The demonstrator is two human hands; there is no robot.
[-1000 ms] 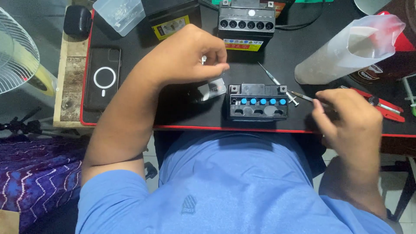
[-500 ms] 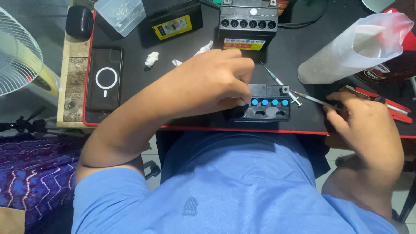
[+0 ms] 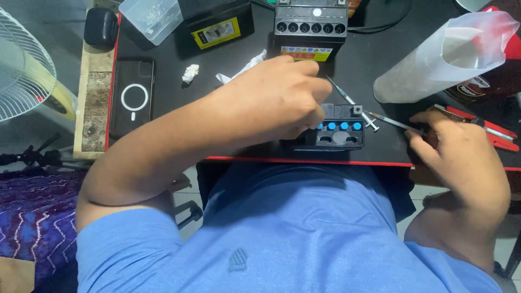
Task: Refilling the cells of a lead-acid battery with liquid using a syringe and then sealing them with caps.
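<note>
A small black battery (image 3: 341, 130) with a row of blue caps sits near the front edge of the black desk (image 3: 260, 152). My left hand (image 3: 277, 103) lies over its left half, fingers curled down onto the top by the caps and gripping it. To the battery's right, my right hand (image 3: 458, 154) pinches the end of a thin metal tool (image 3: 388, 120), whose tip points at the battery's right corner. A second thin metal tool (image 3: 343, 93) lies on the desk just behind the battery.
At the back stand a larger battery (image 3: 310, 27), a black box with a yellow label (image 3: 216, 24) and a clear plastic tub (image 3: 152, 19). A phone (image 3: 132, 97) and tissue scraps (image 3: 190, 72) lie left. A clear bag (image 3: 442, 57) and red-handled pliers (image 3: 496, 133) lie right.
My left hand has moved right from beside the battery onto its top. My right hand has drawn back to the right, so the tool tip is now off the battery.
</note>
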